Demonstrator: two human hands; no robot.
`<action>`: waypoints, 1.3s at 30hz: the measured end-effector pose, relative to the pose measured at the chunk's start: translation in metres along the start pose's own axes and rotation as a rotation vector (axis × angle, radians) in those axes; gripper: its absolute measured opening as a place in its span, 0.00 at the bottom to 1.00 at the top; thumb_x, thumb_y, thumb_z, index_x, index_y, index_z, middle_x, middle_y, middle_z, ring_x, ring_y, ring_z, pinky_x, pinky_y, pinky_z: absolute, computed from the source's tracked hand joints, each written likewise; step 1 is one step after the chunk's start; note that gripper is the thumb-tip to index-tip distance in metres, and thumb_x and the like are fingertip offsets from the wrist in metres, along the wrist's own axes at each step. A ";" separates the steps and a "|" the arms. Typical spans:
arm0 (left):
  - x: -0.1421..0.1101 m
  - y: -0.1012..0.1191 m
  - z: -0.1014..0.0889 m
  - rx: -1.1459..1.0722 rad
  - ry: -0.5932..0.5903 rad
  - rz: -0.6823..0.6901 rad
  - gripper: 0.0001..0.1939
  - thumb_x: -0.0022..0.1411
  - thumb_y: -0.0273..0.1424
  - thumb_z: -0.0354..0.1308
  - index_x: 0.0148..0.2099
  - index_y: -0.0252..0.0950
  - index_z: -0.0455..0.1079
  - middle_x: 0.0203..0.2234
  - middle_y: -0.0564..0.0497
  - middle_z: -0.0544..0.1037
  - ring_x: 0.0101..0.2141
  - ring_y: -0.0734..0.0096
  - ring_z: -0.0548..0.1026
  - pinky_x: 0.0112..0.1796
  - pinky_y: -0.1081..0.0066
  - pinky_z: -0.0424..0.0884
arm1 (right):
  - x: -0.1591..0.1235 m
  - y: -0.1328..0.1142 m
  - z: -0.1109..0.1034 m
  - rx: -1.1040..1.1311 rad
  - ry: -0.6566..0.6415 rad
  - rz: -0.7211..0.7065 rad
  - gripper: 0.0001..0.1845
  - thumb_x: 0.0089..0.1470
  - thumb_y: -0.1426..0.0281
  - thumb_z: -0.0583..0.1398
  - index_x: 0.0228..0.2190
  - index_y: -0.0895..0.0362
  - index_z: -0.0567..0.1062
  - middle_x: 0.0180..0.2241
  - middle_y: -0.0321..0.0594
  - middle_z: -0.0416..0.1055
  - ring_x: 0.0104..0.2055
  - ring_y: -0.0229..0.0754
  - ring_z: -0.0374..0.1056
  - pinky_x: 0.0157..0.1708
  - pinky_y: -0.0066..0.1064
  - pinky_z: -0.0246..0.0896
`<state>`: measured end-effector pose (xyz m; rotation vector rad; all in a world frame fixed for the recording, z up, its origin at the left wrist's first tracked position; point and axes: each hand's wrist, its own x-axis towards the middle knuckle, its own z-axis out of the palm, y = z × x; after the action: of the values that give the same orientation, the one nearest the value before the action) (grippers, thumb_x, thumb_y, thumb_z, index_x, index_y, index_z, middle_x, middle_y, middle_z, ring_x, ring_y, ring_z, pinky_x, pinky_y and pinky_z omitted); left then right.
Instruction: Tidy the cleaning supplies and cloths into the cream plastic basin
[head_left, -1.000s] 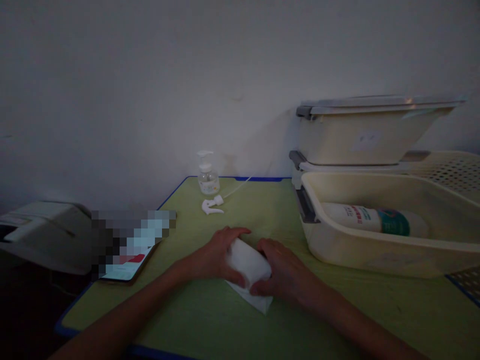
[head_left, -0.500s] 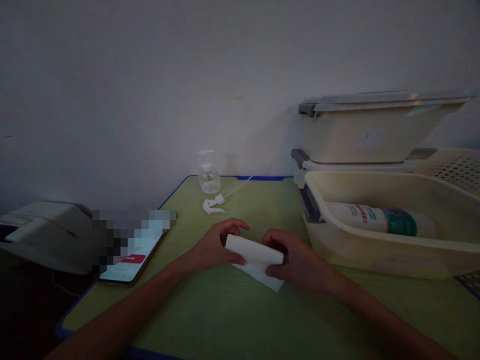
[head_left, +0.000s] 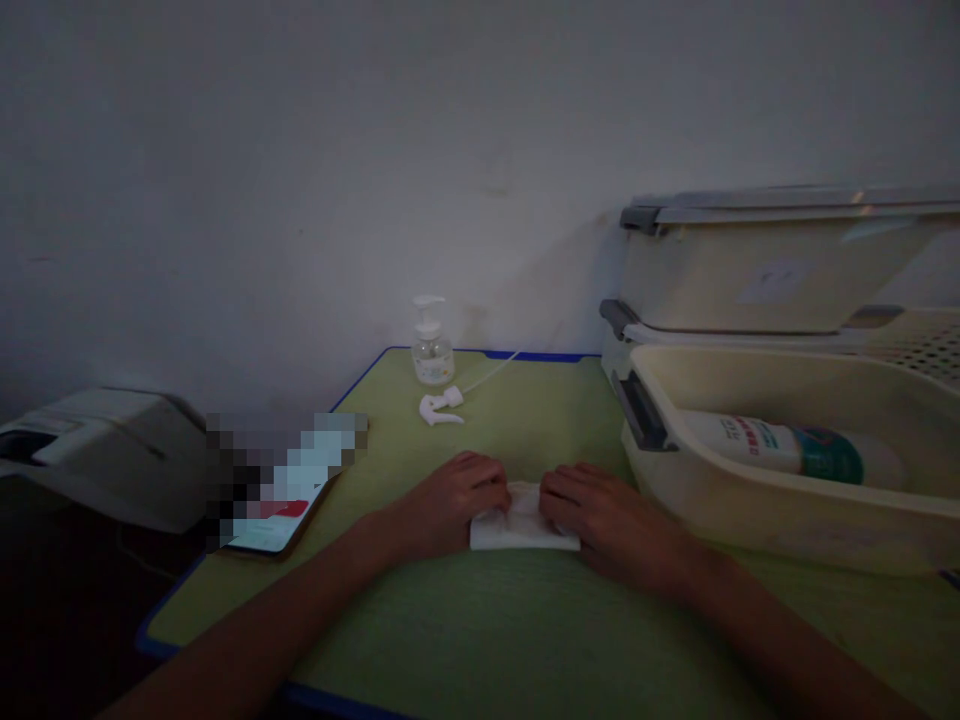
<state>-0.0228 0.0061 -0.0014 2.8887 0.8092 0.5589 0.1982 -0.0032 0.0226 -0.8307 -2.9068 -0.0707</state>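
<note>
A folded white tissue (head_left: 523,532) lies on the green tabletop between my two hands. My left hand (head_left: 457,505) holds its left end, with the fingers curled and pressed together on it. At the other end, my right hand (head_left: 604,515) has its fingers bent over the tissue in the same way. The thumbs are mostly hidden. Beyond my hands lies a white trigger spray head (head_left: 442,405) with a thin tube. Behind that stands a clear pump bottle (head_left: 433,358) with a white pump top.
On the right an open cream bin (head_left: 750,520) holds a white bottle with a teal band (head_left: 817,455). A lidded cream bin (head_left: 750,270) is stacked behind it. A lit phone (head_left: 289,515) lies at the left table edge, partly pixelated. A pale machine (head_left: 127,450) is beyond it.
The tissue was raised and tilted between my hands, with a flap hanging down. Now it lies flat and folded smaller, with my fingers curled over it. The view has shifted slightly left.
</note>
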 end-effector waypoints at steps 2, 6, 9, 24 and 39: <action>0.000 0.004 -0.006 0.013 -0.044 0.022 0.06 0.54 0.24 0.52 0.37 0.34 0.65 0.33 0.47 0.70 0.37 0.68 0.67 0.40 0.70 0.62 | -0.001 -0.002 -0.005 0.048 -0.057 0.021 0.10 0.45 0.82 0.55 0.29 0.58 0.68 0.31 0.40 0.68 0.36 0.42 0.62 0.36 0.33 0.55; 0.000 0.014 -0.012 0.102 -0.106 0.030 0.10 0.50 0.32 0.57 0.35 0.33 0.65 0.32 0.47 0.70 0.35 0.66 0.67 0.40 0.67 0.62 | -0.003 -0.004 -0.011 0.100 -0.104 0.024 0.06 0.46 0.76 0.58 0.31 0.58 0.69 0.33 0.41 0.68 0.37 0.43 0.62 0.38 0.35 0.55; -0.001 0.020 -0.010 0.208 -0.101 0.043 0.10 0.53 0.35 0.55 0.34 0.34 0.65 0.30 0.48 0.70 0.35 0.65 0.66 0.39 0.65 0.62 | -0.003 -0.005 -0.011 0.129 -0.117 0.021 0.02 0.49 0.73 0.58 0.29 0.58 0.70 0.32 0.40 0.68 0.36 0.43 0.62 0.37 0.35 0.55; 0.007 0.017 -0.012 -0.381 -0.028 -0.473 0.09 0.59 0.28 0.49 0.28 0.33 0.66 0.24 0.53 0.70 0.28 0.73 0.68 0.35 0.71 0.61 | 0.000 -0.001 0.000 0.546 0.041 0.439 0.08 0.59 0.71 0.47 0.30 0.56 0.64 0.28 0.38 0.66 0.32 0.40 0.63 0.30 0.30 0.55; 0.009 0.003 0.001 -0.552 0.194 -0.499 0.06 0.54 0.19 0.50 0.30 0.33 0.64 0.30 0.52 0.65 0.31 0.75 0.67 0.32 0.75 0.63 | 0.009 -0.005 0.014 0.353 0.104 0.450 0.05 0.55 0.79 0.49 0.31 0.58 0.61 0.31 0.40 0.64 0.31 0.40 0.64 0.31 0.31 0.57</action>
<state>-0.0139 0.0078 0.0009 2.0616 1.1342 0.8420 0.1865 -0.0012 0.0095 -1.3272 -2.4582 0.4113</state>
